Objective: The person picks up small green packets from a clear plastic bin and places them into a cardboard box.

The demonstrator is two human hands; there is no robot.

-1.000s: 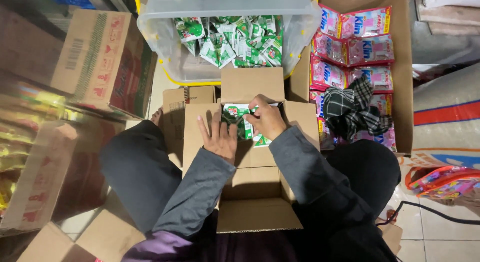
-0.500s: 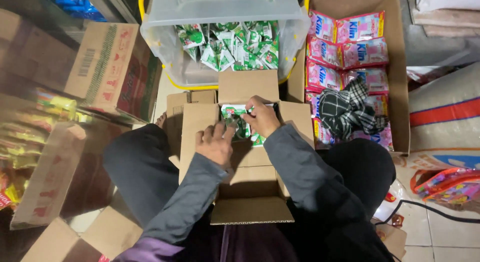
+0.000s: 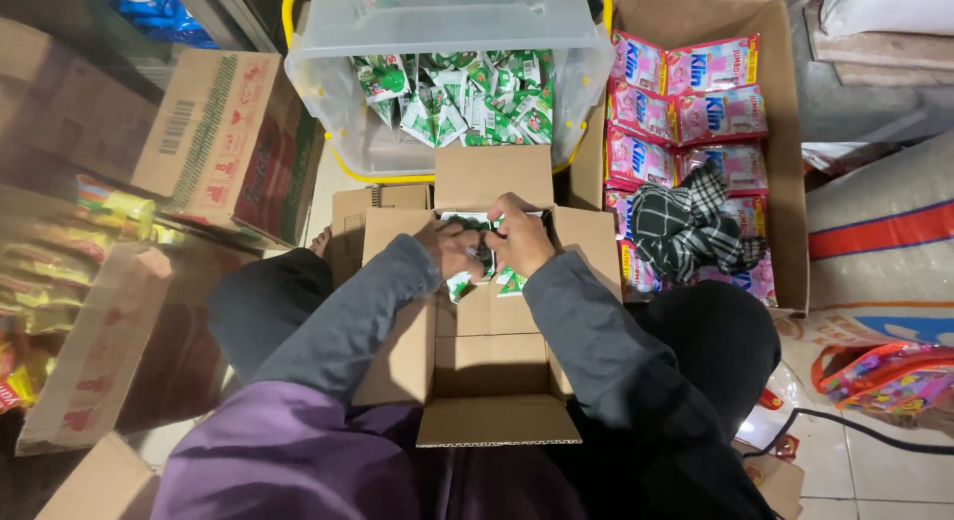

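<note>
Glossy green sachets (image 3: pixel 485 266) gripped between left hand (image 3: pixel 459 250) and right hand (image 3: pixel 521 234), both closed, held inside corrugated cardboard box (image 3: pixel 494 366) with flaps splayed, clear plastic tub (image 3: pixel 328 102) of similar sachets beyond, pink packets (image 3: pixel 714 65) and checked cloth (image 3: pixel 691 220) alongside.

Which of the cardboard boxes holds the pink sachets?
The tall open box right of the clear bin, with a checked cloth lying on its pink sachets.

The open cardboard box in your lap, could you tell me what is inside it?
Green-and-white sachets show inside the cardboard box, under the left hand and right hand. The hands and flaps cover the rest.
</note>
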